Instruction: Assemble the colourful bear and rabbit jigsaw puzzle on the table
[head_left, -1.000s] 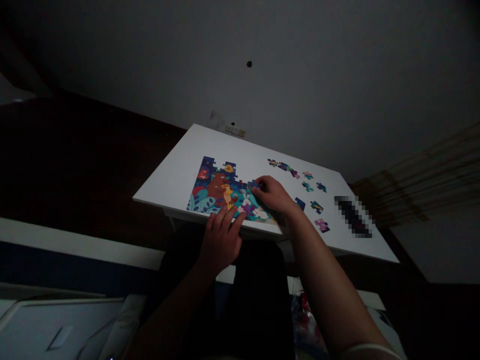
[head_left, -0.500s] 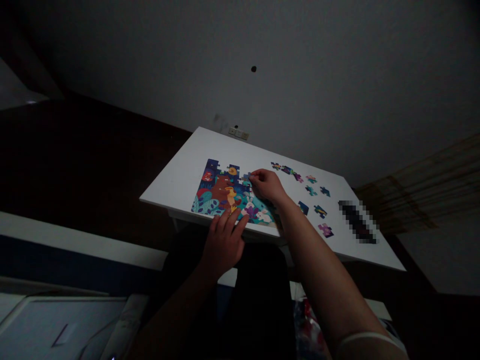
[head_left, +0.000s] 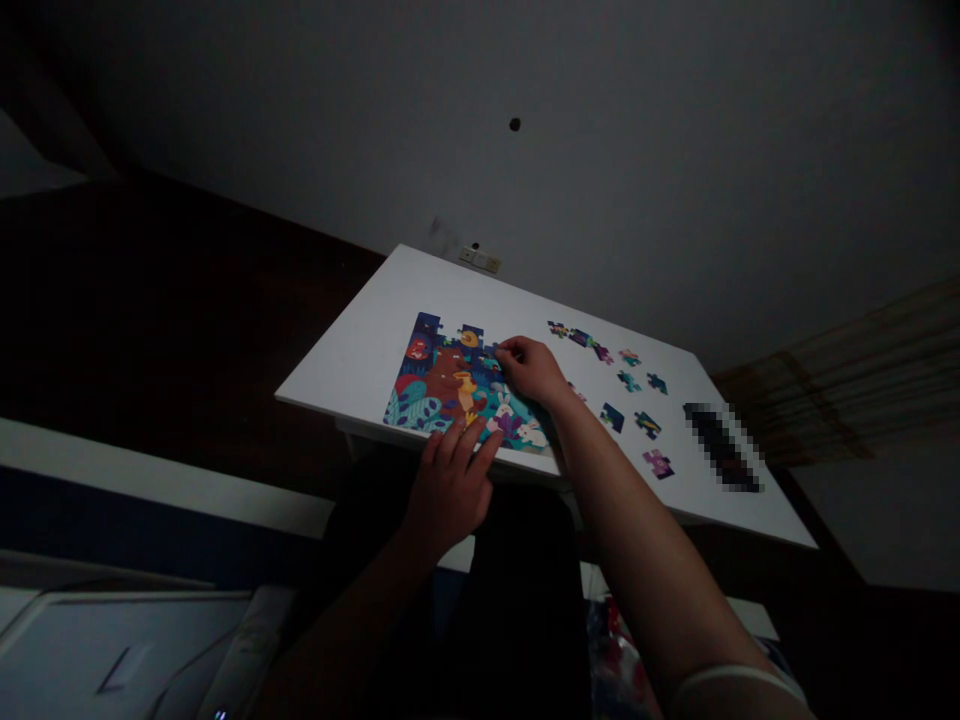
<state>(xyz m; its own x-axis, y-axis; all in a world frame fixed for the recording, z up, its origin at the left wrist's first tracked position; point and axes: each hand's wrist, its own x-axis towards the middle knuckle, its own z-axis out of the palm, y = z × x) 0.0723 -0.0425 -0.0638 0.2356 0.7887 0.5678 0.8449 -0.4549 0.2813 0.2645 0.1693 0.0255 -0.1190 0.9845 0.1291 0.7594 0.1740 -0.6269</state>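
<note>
A partly joined jigsaw puzzle (head_left: 450, 375) with a bear, a fox and white rabbits lies at the near edge of the white table (head_left: 352, 350). My left hand (head_left: 454, 480) rests with its fingers spread on the puzzle's lower edge. At the upper right of the joined part, my right hand (head_left: 534, 368) pinches a dark blue puzzle piece (head_left: 492, 352) between thumb and fingertips, against its neighbours. The fingers cover part of that piece, and my forearm hides the puzzle's right side.
Several loose puzzle pieces (head_left: 628, 381) are scattered right of my right hand, with a short row of joined ones (head_left: 580, 338) behind. A blurred-out dark object (head_left: 721, 447) lies at the table's right end. Behind the table stands a wall with a socket (head_left: 480, 260).
The view has shifted slightly. My right fingertips stay at the puzzle's upper right edge, and the pinched piece now sits closer in line with its neighbours. My left hand stays in place.
</note>
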